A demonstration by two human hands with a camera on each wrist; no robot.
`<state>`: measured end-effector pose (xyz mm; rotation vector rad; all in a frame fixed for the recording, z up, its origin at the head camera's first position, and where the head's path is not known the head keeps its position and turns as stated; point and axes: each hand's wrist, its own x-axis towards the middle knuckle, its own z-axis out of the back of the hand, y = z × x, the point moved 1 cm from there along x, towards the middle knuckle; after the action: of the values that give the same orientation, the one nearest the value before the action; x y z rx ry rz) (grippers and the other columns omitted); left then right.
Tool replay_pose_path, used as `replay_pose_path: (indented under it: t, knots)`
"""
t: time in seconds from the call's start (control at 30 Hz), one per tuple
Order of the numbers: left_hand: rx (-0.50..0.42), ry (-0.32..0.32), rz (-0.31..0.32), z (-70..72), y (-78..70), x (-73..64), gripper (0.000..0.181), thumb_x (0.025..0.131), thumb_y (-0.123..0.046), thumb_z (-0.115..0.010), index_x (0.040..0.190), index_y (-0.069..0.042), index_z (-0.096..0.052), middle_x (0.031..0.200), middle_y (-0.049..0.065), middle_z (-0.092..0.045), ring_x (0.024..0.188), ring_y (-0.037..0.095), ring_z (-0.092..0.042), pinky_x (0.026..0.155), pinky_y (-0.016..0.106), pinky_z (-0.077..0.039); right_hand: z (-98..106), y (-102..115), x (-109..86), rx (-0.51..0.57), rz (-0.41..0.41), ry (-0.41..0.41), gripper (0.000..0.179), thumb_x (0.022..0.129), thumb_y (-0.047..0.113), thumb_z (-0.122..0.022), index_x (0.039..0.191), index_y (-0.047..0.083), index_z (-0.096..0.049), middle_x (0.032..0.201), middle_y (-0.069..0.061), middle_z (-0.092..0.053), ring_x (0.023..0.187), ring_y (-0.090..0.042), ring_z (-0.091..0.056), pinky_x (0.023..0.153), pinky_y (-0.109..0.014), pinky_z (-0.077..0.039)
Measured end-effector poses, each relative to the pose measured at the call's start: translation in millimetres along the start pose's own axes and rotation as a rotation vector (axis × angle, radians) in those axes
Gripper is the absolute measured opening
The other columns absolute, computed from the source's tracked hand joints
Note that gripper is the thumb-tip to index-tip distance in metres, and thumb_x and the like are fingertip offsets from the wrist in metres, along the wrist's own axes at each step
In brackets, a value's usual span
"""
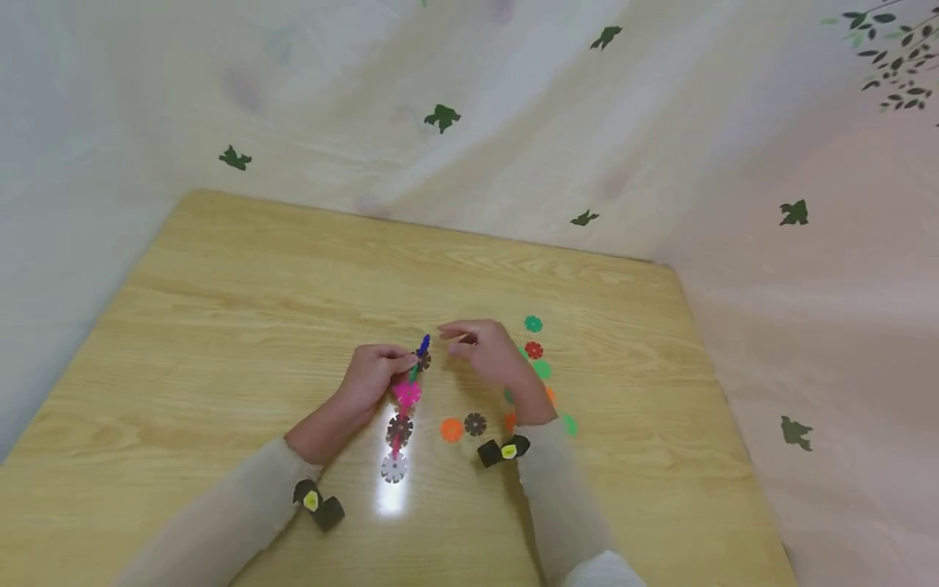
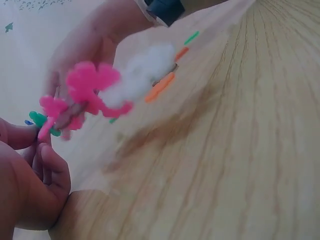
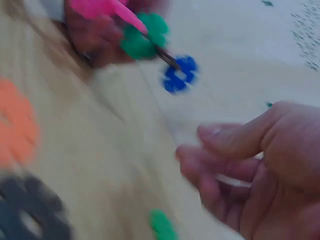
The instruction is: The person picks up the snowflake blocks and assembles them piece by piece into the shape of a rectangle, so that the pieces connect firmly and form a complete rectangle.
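You've got a wood-grain tabletop (image 1: 293,285) under your grip (image 1: 372,375), glare patch (image 1: 392,497) nearer you. Pale creased sheet (image 1: 330,106) beyond the grip, dark-green motifs (image 1: 443,118) on it; leafy branch print (image 1: 907,69) far right.

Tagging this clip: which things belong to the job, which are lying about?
In the job:
- disc chain, held by left hand
- blue disc at its far end
- right hand, empty, near it

Lying about, possibly spares:
- orange disc beside dark disc
- red disc
- green discs
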<state>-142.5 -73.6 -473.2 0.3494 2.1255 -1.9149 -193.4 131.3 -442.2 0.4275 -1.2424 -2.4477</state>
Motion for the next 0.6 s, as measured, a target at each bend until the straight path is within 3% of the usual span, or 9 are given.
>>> replay_pose_path:
  t: [0.13,0.23,0.43,0.6]
  knots:
    - [-0.03,0.002,0.017,0.4,0.4,0.2,0.018,0.088,0.0,-0.072,0.099,0.013,-0.069,0.068,0.002,-0.065,0.056,0.009,-0.054,0.047,0.02,-0.047,30,-9,-15.0,-0.283,-0.131,0.011,0.031,0.096,0.003,-0.066,0.127,0.003,-0.067,0.113,-0.011,-0.071,0.1,-0.026,-0.066,0.084,-0.04,-0.059]
    - [-0.034,0.007,0.017,1.2,-0.4,-0.6,0.017,0.088,0.001,-0.072,0.098,0.014,-0.069,0.067,0.002,-0.065,0.055,0.01,-0.054,0.046,0.019,-0.047,36,-15,-20.4,-0.456,-0.19,0.04,0.03,0.09,0.006,-0.071,0.12,0.004,-0.069,0.11,-0.009,-0.07,0.098,-0.024,-0.064,0.086,-0.039,-0.056]
    - [-0.059,0.005,0.015,1.6,-2.3,1.0,0.016,0.087,0.001,-0.072,0.097,0.014,-0.069,0.067,0.002,-0.064,0.057,0.009,-0.055,0.05,0.018,-0.048,22,-16,-11.1,-0.578,-0.161,0.063,0.032,0.084,0.012,-0.08,0.114,0.01,-0.07,0.103,-0.008,-0.061,0.089,-0.023,-0.054,0.071,-0.033,-0.053]
    - [-0.037,0.003,0.036,0.0,-1.6,0.5,0.014,0.088,0.001,-0.071,0.096,0.012,-0.069,0.069,0.002,-0.063,0.059,0.009,-0.053,0.051,0.019,-0.047,14,-17,-8.2,-0.573,-0.18,0.058,0.02,0.085,0.008,-0.078,0.103,0.008,-0.07,0.098,-0.005,-0.06,0.09,-0.023,-0.054,0.075,-0.032,-0.052]
